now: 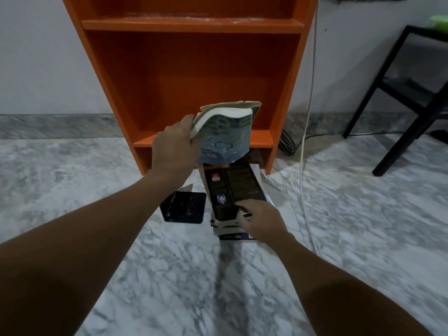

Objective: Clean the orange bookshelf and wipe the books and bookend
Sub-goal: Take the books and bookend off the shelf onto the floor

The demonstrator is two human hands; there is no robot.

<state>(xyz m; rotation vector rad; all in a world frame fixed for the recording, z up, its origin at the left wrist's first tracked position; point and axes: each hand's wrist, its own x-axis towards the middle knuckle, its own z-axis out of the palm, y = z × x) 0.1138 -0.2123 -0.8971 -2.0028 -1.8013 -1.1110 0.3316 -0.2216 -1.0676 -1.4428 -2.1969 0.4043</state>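
- The marble floor [84, 190], grey and white, fills the lower view and carries everything below.
- The orange bookshelf [194, 69] stands upright against the pale wall. The two shelves in view hold nothing, and the upper board shows pale smears along its front edge.
- A black stand [407, 89] sits on the floor to the right, well apart from the bookshelf.
- A stack of books [228, 226] lies flat on the floor just in front of the bookshelf's base, with a dark book [232, 187] on top.
- A blue book [223, 139] is held in the air above the stack, before the lowest shelf, with its pages bowed and fanned.
- A black bookend [184, 207] lies on the floor just left of the stack.
- The left hand [174, 146] grips the blue book, fingers curled round its edge.
- The right hand [264, 219] is on the near end of the stack, fingertips at the dark book's edge. I cannot tell if it grips or only rests.
- A white cable [305, 132] hangs beside the bookshelf's right side.
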